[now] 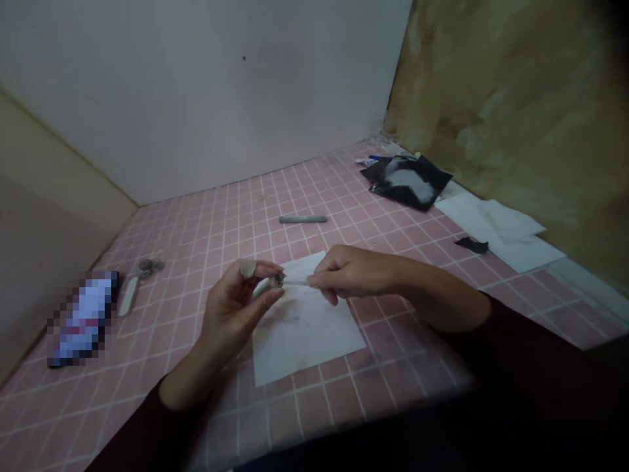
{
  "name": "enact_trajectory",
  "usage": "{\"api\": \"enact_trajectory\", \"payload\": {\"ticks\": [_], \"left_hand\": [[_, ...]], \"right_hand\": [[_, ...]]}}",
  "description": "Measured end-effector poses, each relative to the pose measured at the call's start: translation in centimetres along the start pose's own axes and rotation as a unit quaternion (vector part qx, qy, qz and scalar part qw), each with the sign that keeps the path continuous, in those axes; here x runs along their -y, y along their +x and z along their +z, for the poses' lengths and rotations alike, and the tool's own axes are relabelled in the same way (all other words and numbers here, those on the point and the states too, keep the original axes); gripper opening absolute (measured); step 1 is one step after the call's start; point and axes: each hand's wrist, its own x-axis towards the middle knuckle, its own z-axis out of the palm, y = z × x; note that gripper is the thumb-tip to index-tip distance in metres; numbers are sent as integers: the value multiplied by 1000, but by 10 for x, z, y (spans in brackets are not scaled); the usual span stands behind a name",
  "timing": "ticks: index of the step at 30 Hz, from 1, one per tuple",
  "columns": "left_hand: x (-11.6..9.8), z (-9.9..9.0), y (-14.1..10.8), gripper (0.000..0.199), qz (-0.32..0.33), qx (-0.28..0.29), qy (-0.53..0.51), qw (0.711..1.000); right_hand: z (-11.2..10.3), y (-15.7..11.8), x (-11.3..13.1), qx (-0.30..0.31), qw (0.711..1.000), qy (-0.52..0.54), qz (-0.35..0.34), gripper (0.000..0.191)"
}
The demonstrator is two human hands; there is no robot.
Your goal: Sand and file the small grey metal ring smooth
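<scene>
My left hand (236,305) pinches a small round metal piece (278,280) between thumb and fingertips; its exact kind is too small to make out. A pale wrap sits around one finger of that hand. From the right, my right hand (341,275) grips a thin, light-coloured stick (296,283), fingers closed round one end. The stick's other end meets the metal piece; whether it goes inside cannot be told. Beneath both hands lies a white sheet of paper (314,341) with a dark powdery smudge on it.
A grey rod (303,219) lies beyond the paper. On the left are a blurred-out phone-like object (86,321), a pale flat strip (128,296) and several small round metal pieces (150,267). Black sheets (422,190), white papers (491,226) and a black scrap (472,245) lie right.
</scene>
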Motion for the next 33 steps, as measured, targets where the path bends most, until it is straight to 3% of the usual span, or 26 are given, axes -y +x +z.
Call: {"api": "enact_trajectory", "payload": {"ticks": [5, 11, 23, 26, 30, 33], "left_hand": [[2, -3, 0, 19, -25, 19, -1, 1000], [5, -7, 1, 20, -41, 11, -26, 999], [0, -5, 2, 15, -155, 26, -125, 980], [-2, -5, 4, 15, -151, 23, -125, 980], [-3, -5, 4, 14, -176, 70, -139, 972], [-3, -5, 4, 13, -182, 85, -139, 970]], "right_hand": [[2, 2, 2, -59, 997, -46, -24, 40], [1, 1, 1, -60, 995, -69, -35, 41], [3, -1, 5, -85, 988, -118, -57, 42], [2, -2, 4, -81, 987, -134, -40, 41], [4, -1, 4, -99, 983, -139, -69, 37], [2, -2, 5, -77, 983, -151, -65, 38]]}}
